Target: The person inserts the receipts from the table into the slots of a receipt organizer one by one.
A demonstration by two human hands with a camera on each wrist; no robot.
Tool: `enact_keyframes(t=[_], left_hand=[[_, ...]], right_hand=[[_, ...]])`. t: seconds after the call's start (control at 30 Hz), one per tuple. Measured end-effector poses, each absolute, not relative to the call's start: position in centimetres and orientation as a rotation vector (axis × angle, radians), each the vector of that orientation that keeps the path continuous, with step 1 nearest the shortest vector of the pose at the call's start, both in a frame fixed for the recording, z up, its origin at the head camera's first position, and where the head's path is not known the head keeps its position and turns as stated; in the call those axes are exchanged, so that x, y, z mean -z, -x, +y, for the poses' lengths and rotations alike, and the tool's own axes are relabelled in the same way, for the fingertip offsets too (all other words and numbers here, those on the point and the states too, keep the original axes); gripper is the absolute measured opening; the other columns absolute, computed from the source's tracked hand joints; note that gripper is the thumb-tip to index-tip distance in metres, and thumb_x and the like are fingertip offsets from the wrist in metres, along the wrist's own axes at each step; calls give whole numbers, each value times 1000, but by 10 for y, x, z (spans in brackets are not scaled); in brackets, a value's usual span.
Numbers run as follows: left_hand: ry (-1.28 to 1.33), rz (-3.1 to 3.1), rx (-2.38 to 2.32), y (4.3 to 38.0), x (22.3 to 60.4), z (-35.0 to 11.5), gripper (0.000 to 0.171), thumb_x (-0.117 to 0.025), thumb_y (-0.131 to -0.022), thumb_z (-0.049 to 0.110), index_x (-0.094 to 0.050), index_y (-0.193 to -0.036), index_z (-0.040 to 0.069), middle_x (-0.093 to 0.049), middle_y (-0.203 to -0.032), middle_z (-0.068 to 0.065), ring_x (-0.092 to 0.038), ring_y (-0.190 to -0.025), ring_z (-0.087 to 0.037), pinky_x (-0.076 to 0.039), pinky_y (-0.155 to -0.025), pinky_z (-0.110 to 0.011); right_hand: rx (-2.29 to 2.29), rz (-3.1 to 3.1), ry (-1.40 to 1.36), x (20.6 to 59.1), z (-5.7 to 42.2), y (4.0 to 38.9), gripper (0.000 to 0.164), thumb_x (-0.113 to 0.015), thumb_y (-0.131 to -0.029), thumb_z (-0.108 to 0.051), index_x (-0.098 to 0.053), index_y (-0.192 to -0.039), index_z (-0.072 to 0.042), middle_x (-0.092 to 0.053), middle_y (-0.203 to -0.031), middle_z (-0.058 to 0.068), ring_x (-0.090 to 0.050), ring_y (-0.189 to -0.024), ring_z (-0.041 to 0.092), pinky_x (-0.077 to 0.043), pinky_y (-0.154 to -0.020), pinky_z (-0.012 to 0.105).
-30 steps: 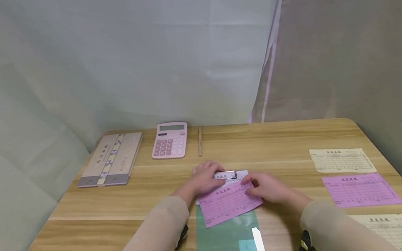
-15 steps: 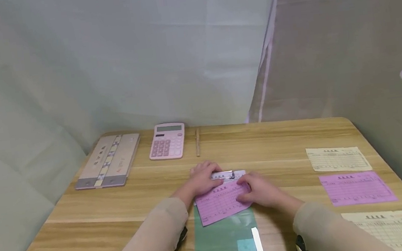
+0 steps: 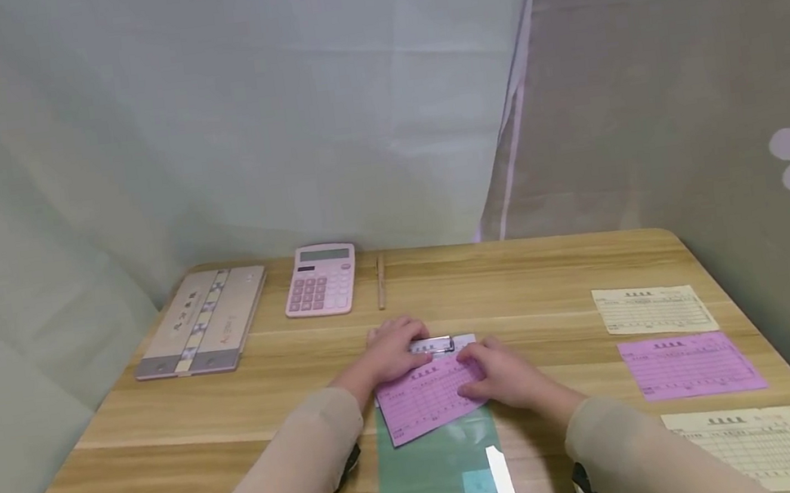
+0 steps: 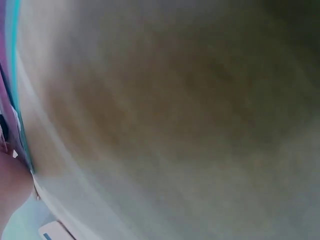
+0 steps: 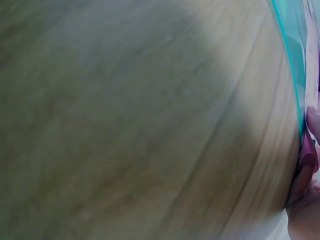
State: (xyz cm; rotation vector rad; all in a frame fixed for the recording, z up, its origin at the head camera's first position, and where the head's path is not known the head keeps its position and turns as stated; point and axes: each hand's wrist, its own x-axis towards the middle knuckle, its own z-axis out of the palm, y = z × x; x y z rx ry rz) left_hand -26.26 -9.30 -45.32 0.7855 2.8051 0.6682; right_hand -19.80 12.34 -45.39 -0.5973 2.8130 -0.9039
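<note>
A green clipboard (image 3: 434,480) lies on the wooden table near its front, with a metal clip (image 3: 441,346) at its far end. My left hand (image 3: 394,349) rests on its far left corner, thumb across the clip and the paper there. Under the clip is a white printed sheet (image 3: 464,342). Over it lies a pink printed slip (image 3: 425,403), tilted, its left end nearer me. The right hand (image 3: 503,373) pinches this slip by its right edge, thumb and index finger bent. In the right wrist view, fingers (image 5: 302,180) touch the pink paper.
On the right lie a far cream slip (image 3: 654,309), a pink slip (image 3: 691,366) and a near cream slip (image 3: 759,440). Toward the back stand a banded book (image 3: 200,320), a pink calculator (image 3: 321,280) and a pen (image 3: 380,281). Pale curtains hang behind the table.
The right hand has shifted the pink slip slightly left, so its right end no longer sticks out past the board's edge. The left hand stays by the clip. The whole view has turned slightly.
</note>
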Motion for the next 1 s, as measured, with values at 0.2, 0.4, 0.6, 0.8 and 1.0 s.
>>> enact_keyframes(t=[0.2,0.4,0.6,0.8,1.0], left_hand=[[-832,2777,-638,266,454,-96,27,-66,-85,35,-60,-107,23,-55,-116,3,-46,-110,-21,-28,-93,-46],[-902,2802,-569,269,447,-95,28,-65,-86,34,-61,-110,19,-57,-115,1,-48,-111,-22,-28,-96,-46],[-911,2810,-524,269,441,-93,25,-62,-89,34,-63,-109,19,-59,-113,1,-50,-112,-23,-28,-97,-46],[-850,2775,-554,268,435,-92,24,-61,-90,30,-63,-110,18,-60,-115,-1,-49,-115,-25,-25,-99,-50],[-825,2771,-530,271,433,-90,23,-61,-90,31,-64,-109,18,-61,-113,0,-51,-112,-23,-27,-97,-47]], right_hand=[[876,2837,610,454,121,195,51,-77,-76,-32,-59,-119,-9,-50,-98,8,-49,-77,16,-45,-70,36],[804,2882,643,454,118,197,53,-74,-79,-34,-57,-124,-10,-49,-98,9,-48,-73,15,-44,-64,32],[767,2903,629,454,117,196,54,-73,-80,-35,-57,-125,-10,-48,-93,8,-46,-69,14,-43,-61,31],[779,2925,551,454,114,197,55,-72,-81,-36,-56,-126,-10,-50,-97,11,-50,-73,17,-46,-67,37],[755,2976,518,454,110,198,56,-71,-82,-37,-55,-124,-5,-52,-96,13,-52,-74,19,-48,-68,38]])
